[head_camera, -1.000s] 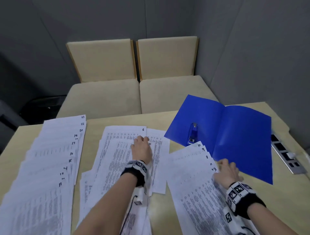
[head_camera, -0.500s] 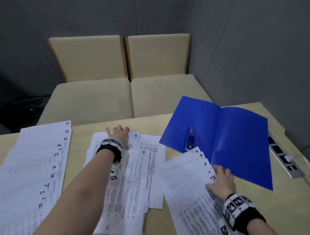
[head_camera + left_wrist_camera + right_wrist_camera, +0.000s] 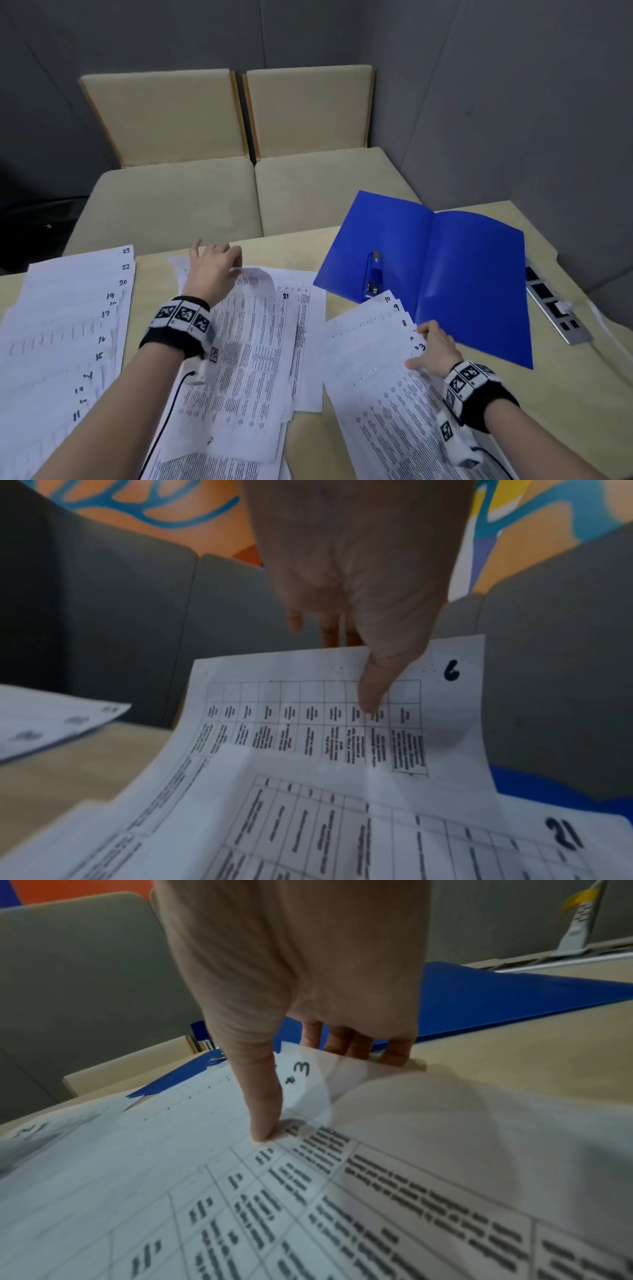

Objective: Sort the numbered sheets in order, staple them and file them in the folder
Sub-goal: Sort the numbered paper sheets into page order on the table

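Note:
My left hand pinches the far edge of the sheet numbered 6, thumb on top and fingers behind, curling it up off the middle pile. Sheet 21 shows beneath it. My right hand holds the corner of sheet 3 in the right-hand fan, numbered down from 10; the thumb presses on top and the fingers sit under the raised corner. The fan at the left runs from 11 to 23. The blue folder lies open, with a blue stapler on its left flap.
A grey power strip lies along the table's right edge. Two beige seats stand just beyond the far edge of the table. Bare tabletop shows between the middle pile and the right fan.
My left hand has slid from the middle of the pile to its far edge and lifted sheet 6 there, uncovering sheet 21. My right hand has stayed on the right fan.

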`<control>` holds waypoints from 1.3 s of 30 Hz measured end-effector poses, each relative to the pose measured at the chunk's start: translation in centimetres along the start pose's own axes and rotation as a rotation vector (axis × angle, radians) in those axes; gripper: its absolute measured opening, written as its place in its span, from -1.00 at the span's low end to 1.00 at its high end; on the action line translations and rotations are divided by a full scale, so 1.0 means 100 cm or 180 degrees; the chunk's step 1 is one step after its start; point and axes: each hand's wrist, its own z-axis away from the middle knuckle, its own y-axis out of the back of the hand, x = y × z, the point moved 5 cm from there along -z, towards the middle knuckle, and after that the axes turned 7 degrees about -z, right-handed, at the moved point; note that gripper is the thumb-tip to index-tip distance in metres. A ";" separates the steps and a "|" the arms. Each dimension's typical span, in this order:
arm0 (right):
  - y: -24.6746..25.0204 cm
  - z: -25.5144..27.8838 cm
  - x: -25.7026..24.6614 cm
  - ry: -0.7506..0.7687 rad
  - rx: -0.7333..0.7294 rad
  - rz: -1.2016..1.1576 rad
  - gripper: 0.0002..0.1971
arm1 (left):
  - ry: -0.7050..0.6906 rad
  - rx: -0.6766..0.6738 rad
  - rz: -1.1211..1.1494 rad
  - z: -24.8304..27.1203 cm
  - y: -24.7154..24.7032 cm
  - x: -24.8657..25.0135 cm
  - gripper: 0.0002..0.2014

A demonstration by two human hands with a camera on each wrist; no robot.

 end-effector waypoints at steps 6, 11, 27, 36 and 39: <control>0.002 -0.003 -0.004 0.0040 -0.0049 0.0170 -0.44 | -0.0177 0.0426 -0.0056 0.014 0.061 0.000 -0.82; 0.002 -0.004 -0.008 0.0057 -0.0009 0.0105 -0.23 | -0.0346 0.1013 -0.0147 0.033 0.108 0.001 -0.74; 0.026 0.020 0.011 0.0414 -0.0521 -0.2131 -0.84 | -0.0161 0.2408 0.1500 0.031 0.225 0.042 -0.87; 0.067 0.043 0.013 0.0662 -0.0782 -0.3075 -0.67 | 0.0145 0.0307 0.3269 -0.012 0.101 0.109 -0.68; 0.072 0.046 0.020 0.0689 -0.0886 -0.3003 -0.65 | -0.0039 -0.0353 0.2898 -0.008 0.060 0.143 -0.71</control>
